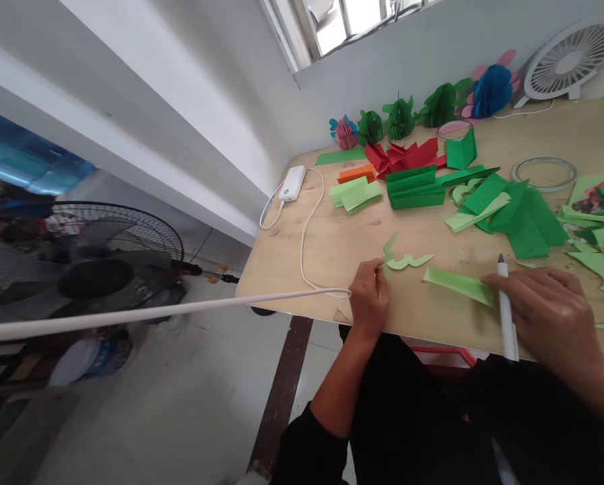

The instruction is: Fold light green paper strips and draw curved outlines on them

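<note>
right hand (555, 313), at the table's (276, 269) near edge: back up, fingers curled closed around a white pen (507, 310), fingertips on a folded pale green strip (456, 284). left hand (370, 296), same edge: loosely fisted, forearm angled forward, thumb and finger pinched on a pale green cut-out (389, 248). wavy cut-out (409, 261): just beside it, on the table. beyond: folded dark green paper (416, 188), red paper (403, 158). at the wall: blue paper figure (491, 91), white fan (569, 64).

Gap between white cable (303, 249) and wavy green cutout (407, 262)
</note>
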Tool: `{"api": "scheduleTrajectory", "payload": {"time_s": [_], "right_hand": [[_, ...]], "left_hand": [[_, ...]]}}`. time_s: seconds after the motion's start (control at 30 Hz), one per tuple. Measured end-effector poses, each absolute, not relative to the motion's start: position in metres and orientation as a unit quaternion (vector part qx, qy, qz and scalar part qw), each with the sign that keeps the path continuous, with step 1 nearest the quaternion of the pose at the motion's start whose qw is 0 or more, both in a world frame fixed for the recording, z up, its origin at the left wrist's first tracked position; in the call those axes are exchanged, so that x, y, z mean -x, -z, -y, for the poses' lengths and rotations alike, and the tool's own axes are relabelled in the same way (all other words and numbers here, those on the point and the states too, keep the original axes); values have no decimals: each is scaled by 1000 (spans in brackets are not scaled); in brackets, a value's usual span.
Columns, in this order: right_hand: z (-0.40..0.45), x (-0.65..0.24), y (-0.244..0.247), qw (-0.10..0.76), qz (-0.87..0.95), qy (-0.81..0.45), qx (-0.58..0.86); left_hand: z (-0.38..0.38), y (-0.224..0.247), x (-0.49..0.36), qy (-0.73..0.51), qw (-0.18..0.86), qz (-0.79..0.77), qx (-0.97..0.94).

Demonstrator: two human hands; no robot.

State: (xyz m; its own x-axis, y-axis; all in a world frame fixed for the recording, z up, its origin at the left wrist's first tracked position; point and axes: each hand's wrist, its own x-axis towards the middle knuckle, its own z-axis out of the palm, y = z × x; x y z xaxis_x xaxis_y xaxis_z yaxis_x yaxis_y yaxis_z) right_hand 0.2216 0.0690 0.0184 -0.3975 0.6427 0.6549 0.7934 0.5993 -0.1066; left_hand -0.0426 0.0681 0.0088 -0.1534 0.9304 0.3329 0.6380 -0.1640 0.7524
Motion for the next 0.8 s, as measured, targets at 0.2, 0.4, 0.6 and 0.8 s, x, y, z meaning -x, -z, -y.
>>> {"api": "scheduleTrajectory", "payload": {"time_s": [0.2,0.4,0.6,0.8], "right_hand": [[-82,-218,-29,326,889,70,315],[-72,-229,-31,325,880,41,343],[-23,-225,-18,307,804,14,508],[-29,-202,-5,311,823,-28,474]], "left_hand": [[-60,-14,23,-478,261,-586,-600],[-50,-17,17,-438,317,-560,-628],[-32,-22,1,-434,321,-572,-618],[-25,-20,-17,-464,387,-575,-551]]}}
